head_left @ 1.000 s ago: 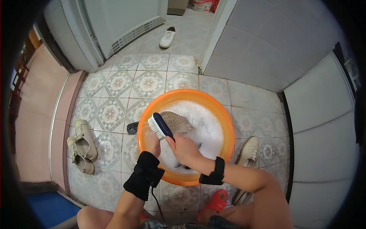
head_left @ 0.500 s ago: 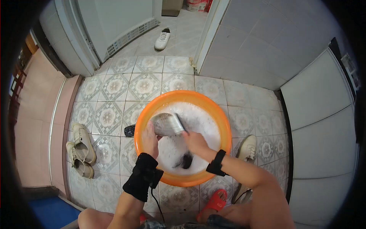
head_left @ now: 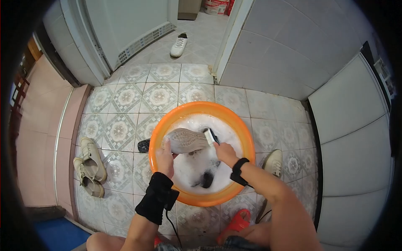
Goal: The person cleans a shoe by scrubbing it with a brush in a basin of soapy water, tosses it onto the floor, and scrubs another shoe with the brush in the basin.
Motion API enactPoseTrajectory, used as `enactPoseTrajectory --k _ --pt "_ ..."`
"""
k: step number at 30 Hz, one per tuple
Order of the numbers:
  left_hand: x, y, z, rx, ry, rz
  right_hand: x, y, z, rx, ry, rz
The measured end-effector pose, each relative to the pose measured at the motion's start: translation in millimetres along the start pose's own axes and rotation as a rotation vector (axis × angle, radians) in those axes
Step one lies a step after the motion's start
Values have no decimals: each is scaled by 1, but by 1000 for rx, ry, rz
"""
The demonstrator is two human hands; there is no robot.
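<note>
Over the orange basin (head_left: 247, 140) of white suds (head_left: 190, 171), my left hand (head_left: 165, 161) grips one end of a wet shoe (head_left: 186, 140). Its patterned, greyish-tan sole faces up. My right hand (head_left: 226, 153) is closed around a scrub brush (head_left: 211, 137) with pale bristles and a dark back. The bristles meet the sole's right end. Lower in the basin, a black thing (head_left: 206, 179) pokes out of the foam; most of it is hidden.
A pair of light shoes (head_left: 93, 161) lies on the tiles at left. Another light shoe (head_left: 273, 162) is right of the basin. A black object (head_left: 143, 145) shows by the basin's left rim. Near the doorway sits a white shoe (head_left: 179, 46). Grey panels (head_left: 351, 125) stand at right.
The brush has moved right along the sole, from about its middle to its right end, with my right hand. The shoe's sole now faces the camera more fully.
</note>
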State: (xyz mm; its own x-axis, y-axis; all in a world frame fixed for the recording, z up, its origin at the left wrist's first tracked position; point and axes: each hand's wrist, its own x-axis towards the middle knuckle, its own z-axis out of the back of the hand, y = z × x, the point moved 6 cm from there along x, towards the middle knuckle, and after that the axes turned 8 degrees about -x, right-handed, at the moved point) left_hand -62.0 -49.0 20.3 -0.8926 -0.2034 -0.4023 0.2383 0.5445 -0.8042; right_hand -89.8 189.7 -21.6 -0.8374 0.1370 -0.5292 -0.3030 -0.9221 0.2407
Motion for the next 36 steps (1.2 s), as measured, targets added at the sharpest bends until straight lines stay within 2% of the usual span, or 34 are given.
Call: enactPoseTrajectory --k 3,5,8,9,11,12,14,15,16,18,21,22,24,25,27,29,31,34,35,36 --pt "3 2 9 55 -13 2 -19 21 -5 45 -16 14" --pt "13 1 12 11 40 -17 -57 79 16 68 -36 238" --pt "16 1 13 8 51 -18 -68 86 17 56 -34 313" --pt "14 3 14 11 50 -19 -55 73 11 59 -34 314" --pt "10 6 12 21 16 -35 -5 18 -3 53 -50 91" --pt "9 5 9 19 16 -43 1 15 -2 53 -55 98" --pt "6 4 10 44 -6 -59 12 0 -11 56 -47 -62" --pt "5 3 14 45 -16 -51 3 18 -9 98 -15 36" --pt "7 -1 16 101 -12 -46 -15 38 -5 95 -9 32" --pt "9 -5 15 155 -3 -40 -45 83 5 118 -20 224" --pt "9 -13 10 32 3 -70 -57 83 8 122 -124 279" --pt "5 -11 9 41 -18 -77 -46 68 3 123 -127 280" --pt "1 -10 6 44 -37 -97 -6 14 -14 58 -11 50" --pt "1 -9 5 68 -31 -90 -2 15 -11 59 -15 58" --pt "0 -7 13 92 -44 -72 3 21 -11 37 -40 117" --pt "2 -8 9 113 10 -85 -32 76 6 213 42 236" --pt "4 -2 14 66 -10 -79 -71 123 25 261 -105 484" --pt "3 -5 10 24 9 -81 -51 104 10 153 -42 354" --pt "0 -5 10 12 -26 -73 -26 80 -5 152 -99 379" --pt "-3 -5 13 1 -65 -64 3 46 -20 99 -52 243"
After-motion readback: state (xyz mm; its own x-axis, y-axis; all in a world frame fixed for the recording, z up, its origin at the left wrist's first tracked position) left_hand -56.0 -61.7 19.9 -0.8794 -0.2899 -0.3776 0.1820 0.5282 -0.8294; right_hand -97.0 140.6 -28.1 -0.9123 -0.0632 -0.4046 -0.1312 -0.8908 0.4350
